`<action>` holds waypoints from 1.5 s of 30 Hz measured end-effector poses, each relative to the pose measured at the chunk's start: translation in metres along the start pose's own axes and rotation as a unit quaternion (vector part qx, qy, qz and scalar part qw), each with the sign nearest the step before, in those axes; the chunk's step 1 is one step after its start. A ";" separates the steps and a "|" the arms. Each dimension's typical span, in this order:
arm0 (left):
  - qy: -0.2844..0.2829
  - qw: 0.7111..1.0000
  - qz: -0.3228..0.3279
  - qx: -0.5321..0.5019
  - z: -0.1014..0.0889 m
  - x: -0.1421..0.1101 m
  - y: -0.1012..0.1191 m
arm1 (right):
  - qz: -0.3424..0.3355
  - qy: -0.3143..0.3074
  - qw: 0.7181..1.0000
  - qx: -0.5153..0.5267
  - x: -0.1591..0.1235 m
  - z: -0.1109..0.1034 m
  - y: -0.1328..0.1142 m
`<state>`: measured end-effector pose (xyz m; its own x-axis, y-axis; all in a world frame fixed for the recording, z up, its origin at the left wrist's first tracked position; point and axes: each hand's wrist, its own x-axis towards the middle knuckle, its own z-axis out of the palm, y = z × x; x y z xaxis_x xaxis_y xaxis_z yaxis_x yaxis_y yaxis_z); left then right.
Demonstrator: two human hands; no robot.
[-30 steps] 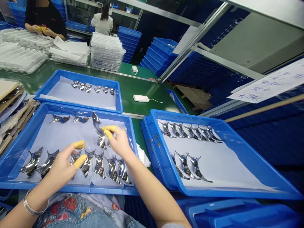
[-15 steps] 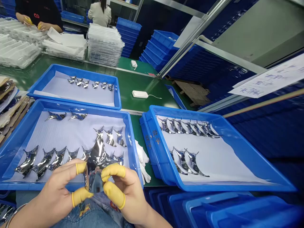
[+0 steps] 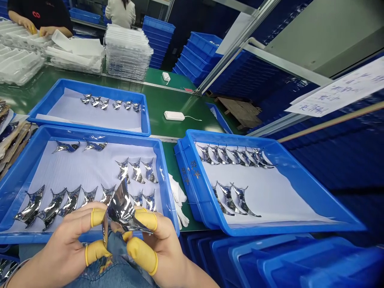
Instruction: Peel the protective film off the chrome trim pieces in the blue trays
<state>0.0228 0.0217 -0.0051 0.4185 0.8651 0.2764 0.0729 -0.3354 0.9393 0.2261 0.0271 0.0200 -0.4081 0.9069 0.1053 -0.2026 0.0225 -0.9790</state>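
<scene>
We are gripping 1 shiny part (image 3: 121,206) with both hands, the left hand (image 3: 72,244) clamping its left edge, the right hand (image 3: 165,244) pinching its right side (2 yellow-capped fingertips (image 3: 96,251) are showing on the left). We are holding it by the blue tray's (image 3: 167,192) near edge, where other parts (image 3: 31,206) are lying in rows.

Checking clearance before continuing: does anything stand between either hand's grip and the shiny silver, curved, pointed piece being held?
Only the yellow finger covers on the left hand and right hand, where they grip the silver metallic piece; no other object visibly intervenes.
</scene>
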 end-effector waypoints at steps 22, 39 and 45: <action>0.007 0.999 0.014 0.051 -0.008 0.001 -0.009 | -0.046 0.027 0.995 -0.080 0.004 0.001 0.000; 0.005 0.998 0.008 0.069 -0.007 0.001 -0.006 | -0.048 0.050 0.994 -0.083 0.010 0.002 -0.003; 0.008 0.998 -0.021 0.059 -0.004 -0.003 -0.004 | 0.103 0.071 0.986 0.108 0.010 0.004 0.001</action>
<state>0.0181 0.0219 -0.0090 0.3990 0.8844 0.2420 0.1968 -0.3403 0.9195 0.2181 0.0341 0.0211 -0.3353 0.9328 -0.1323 -0.3201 -0.2449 -0.9152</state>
